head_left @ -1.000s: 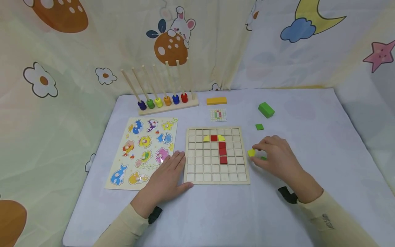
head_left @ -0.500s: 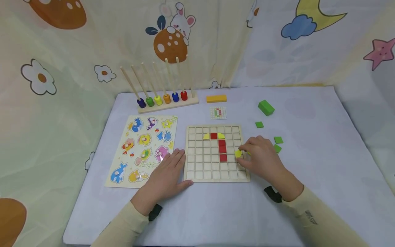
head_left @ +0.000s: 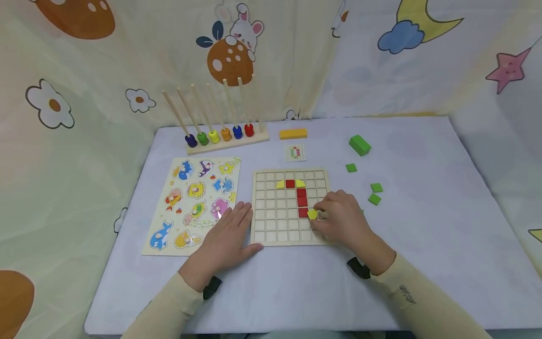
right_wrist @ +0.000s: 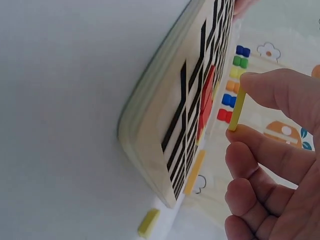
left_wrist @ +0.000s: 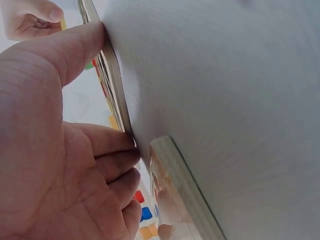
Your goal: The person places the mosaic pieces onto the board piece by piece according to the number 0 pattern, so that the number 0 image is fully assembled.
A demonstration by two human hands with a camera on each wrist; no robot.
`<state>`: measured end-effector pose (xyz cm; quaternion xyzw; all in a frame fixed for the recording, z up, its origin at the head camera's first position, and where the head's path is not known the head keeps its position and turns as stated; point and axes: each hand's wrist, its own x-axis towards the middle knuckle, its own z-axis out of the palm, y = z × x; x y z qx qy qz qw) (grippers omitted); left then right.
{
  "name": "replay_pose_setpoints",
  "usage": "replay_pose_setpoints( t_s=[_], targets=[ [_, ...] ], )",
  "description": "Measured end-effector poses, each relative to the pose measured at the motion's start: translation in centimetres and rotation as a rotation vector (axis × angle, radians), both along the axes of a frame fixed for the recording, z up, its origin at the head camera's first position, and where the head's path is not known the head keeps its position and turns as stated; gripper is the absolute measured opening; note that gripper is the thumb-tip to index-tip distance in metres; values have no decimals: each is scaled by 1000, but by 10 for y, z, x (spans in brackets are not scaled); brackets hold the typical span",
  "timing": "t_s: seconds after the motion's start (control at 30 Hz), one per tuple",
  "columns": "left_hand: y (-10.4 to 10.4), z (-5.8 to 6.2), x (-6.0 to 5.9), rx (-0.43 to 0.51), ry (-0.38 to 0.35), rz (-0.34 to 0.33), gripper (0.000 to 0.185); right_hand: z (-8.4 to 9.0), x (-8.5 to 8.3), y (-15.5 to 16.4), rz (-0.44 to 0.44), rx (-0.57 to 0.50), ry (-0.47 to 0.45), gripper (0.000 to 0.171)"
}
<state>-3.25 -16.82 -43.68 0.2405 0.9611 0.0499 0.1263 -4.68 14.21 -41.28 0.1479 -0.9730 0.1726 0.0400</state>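
the right hand [head_left: 345, 221] pinches a thin yellow tile [head_left: 312, 214] between thumb and forefinger and holds it over the wooden grid board [head_left: 271, 226], just at 3 o'clock of the lowest square in the red tile column [head_left: 301, 201]; the right wrist view shows the tile edge-on between the fingertips [right_wrist: 260, 85], clear of the board surface. the left hand [head_left: 226, 238] lies flat on the table with fingers straight and spread narrow, holding nothing, its fingertips against the board's 9 o'clock edge; the left wrist view shows the thumb [left_wrist: 75, 47] pressed to that edge. on the board, two yellow curved tiles [head_left: 280, 184] flank a red square in the second row. the animal puzzle board [head_left: 192, 205] lies at 9 o'clock of the grid board. at 12 o'clock sit a small pattern card [head_left: 295, 152], a yellow block [head_left: 293, 133] and a peg rack with coloured beads [head_left: 220, 134]. at 2 o'clock lie a green block [head_left: 360, 144] and loose green tiles [head_left: 374, 194], well apart from the board.
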Motion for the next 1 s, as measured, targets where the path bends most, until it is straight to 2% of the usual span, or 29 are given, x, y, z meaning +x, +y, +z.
replay_pose_setpoints(
  t_s=[0.3, 0.67, 1.0],
  targets=[
    [0, 2, -1, 6, -14, 16, 102, -6, 1, -16, -50, 45, -77, 31],
    [-2, -1, -2, 6, -11, 12, 102, -7, 6, -22, -58, 48, -93, 30],
    [0, 3, 1, 18, -16, 9, 102, -7, 11, -24, -53, 84, -85, 28]
  ],
)
